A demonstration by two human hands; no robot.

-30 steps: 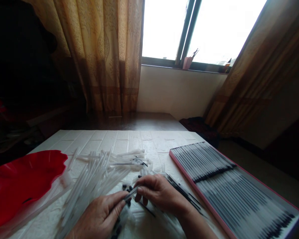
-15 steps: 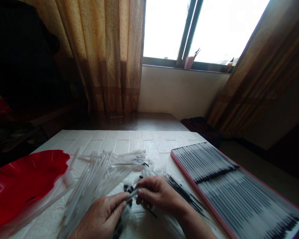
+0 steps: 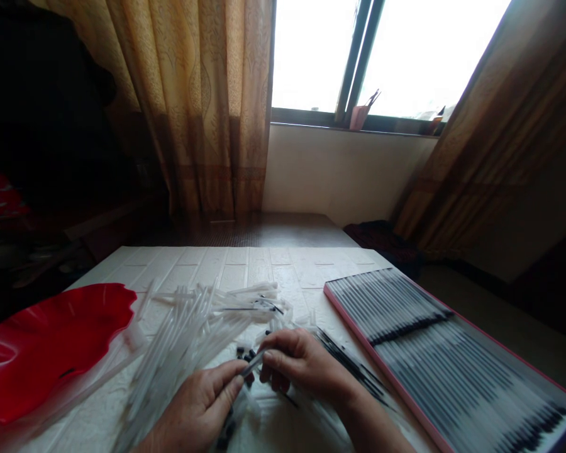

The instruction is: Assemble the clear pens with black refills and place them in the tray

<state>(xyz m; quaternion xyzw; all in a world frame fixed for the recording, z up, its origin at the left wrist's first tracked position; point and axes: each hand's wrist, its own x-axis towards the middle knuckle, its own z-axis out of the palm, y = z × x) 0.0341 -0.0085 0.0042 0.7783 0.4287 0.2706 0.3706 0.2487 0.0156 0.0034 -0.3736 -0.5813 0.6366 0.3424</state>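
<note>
My left hand [image 3: 202, 402] pinches one end of a translucent pen barrel [image 3: 253, 363] with something dark inside. The other end is between the thumb and forefinger of my right hand [image 3: 295, 368], and my fingers hide that tip. Small black caps [image 3: 243, 353] lie just behind the barrel, partly covered by my hands. Left of them spreads a pile of clear pen barrels [image 3: 188, 327]. Thin black refills [image 3: 344, 362] lie in a bundle beside my right wrist.
A pink-edged tray [image 3: 382, 358] holding rows of pens with black ends stands at the right. The red scalloped dish [image 3: 51, 346] is at the left. All rest on a white brick-patterned table [image 3: 245, 264]. Curtains [image 3: 207, 113] and a window stand behind.
Both hands keep their pinch on the pen barrel, which has shifted very slightly. The head view has moved a little; the surrounding things stay put.
</note>
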